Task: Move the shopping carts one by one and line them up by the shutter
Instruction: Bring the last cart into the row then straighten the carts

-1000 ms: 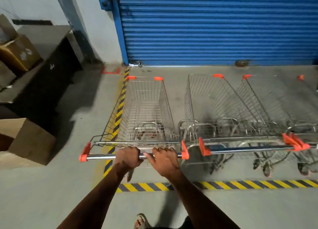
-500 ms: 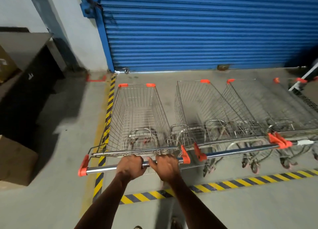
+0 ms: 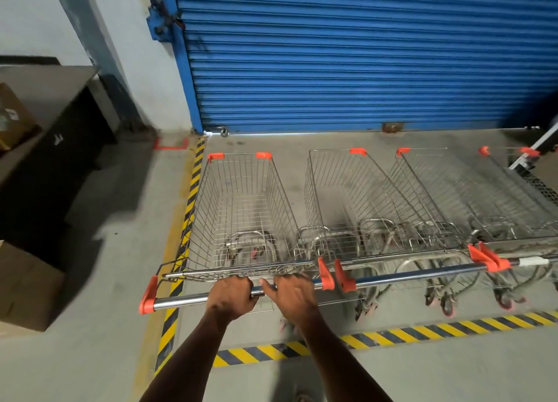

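Head view. We see a wire shopping cart (image 3: 241,208) at the left end of a row, its front pointing at the blue roller shutter (image 3: 347,54) and standing short of it on the concrete floor (image 3: 90,280). Our left hand (image 3: 231,294) has its grip clamped on the chrome handlebar (image 3: 181,302), fingers curled over the top. Our right hand (image 3: 291,296) lies on the same bar just beside the left; its fingers reach over the bar, but we cannot tell whether its grip is closed on it. Orange end caps (image 3: 148,296) mark the bar's ends. Just beside this cart, to the right, stands a second cart (image 3: 356,199), its handle end nearly touching ours, with a third cart (image 3: 447,196) and a fourth cart (image 3: 513,196) beyond. Yellow-and-black hazard tape (image 3: 392,335) borders the bay at left and front. Cardboard boxes (image 3: 27,286) sit at far left.
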A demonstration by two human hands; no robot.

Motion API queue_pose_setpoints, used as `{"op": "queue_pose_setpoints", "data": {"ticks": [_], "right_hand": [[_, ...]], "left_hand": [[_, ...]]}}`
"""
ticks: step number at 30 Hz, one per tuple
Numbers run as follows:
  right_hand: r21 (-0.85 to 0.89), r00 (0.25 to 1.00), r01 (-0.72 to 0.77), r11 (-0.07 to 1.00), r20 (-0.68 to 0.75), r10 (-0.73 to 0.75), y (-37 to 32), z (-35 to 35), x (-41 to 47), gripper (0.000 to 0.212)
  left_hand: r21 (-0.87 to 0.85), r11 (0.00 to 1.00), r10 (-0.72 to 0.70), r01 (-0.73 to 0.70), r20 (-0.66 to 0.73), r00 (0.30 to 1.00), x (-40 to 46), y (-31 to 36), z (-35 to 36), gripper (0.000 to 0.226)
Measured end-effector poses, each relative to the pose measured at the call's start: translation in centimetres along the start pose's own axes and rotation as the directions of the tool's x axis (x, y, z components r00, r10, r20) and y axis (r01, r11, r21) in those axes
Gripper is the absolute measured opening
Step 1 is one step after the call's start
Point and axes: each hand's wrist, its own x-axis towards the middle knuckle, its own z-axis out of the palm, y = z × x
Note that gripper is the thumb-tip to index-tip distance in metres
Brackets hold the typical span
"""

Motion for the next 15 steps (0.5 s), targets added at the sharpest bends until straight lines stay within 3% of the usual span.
{"op": "queue_pose_setpoints", "data": {"ticks": [5, 10, 15], "right_hand": [[-0.034, 0.998, -0.06, 0.998, 0.034, 0.061, 0.12, -0.17, -0.08, 0.076], [0.001, 1.0, -0.029, 1.0, 0.002, 0.029, 0.21, -0.26, -0.07, 0.087], [-0.032, 0.994, -0.087, 0.996, 0.06, 0.089, 0.31, 0.32, -0.21, 0.074]], "left_hand": [[-0.005, 1.0, 0.018, -0.018, -0.017, 1.0, 0.09, 0.31, 0.35, 0.047], [-0.029, 0.999, 0.017, -0.018, -0.037, 0.999, 0.06, 0.53, 0.57, 0.048], [-0.028, 1.0, 0.008, -0.009, -0.04, 0.999, 0.08, 0.7, 0.46, 0.045]]}}
